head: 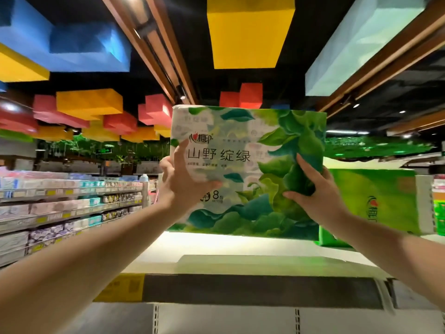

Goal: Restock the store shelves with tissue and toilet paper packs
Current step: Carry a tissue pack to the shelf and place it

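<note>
Overhead, a black ceiling [313, 75] carries big hanging blocks: yellow block [248, 32] at centre, blue block [72, 47] to the left, pale blue block [361, 44] to the right, w/ smaller red and orange ones further back. Wood-toned light rails [159, 47] run away from the camera. Far shelves [60, 203] on the left side are packed w/ rows of small tissue packs and yellow price tags. Green foliage decor hangs in the distance.

Up close, a white top shelf [216, 251] spans the lower-mid view, w/ a grey price strip along its front edge and a yellow label [122, 288] at its left end.

On that shelf stands the tissue pack [248, 169], upright, its broad face toward the camera. Its right end is just beside or touching a bright green pack [375, 201]; can't tell which.

Left hand [183, 179] grips the tissue pack's left edge: thumb spread across the front, fingers wrapped behind. Right hand [317, 189] holds the lower right part, thumb and index finger pressed on the front, other fingers curled round the right edge. Both forearms reach up, bare.

Pack look: white at left w/ dark Chinese lettering, a red heart logo, an "8" lower down; teal and green leaf artwork fills the right and bottom.
</note>
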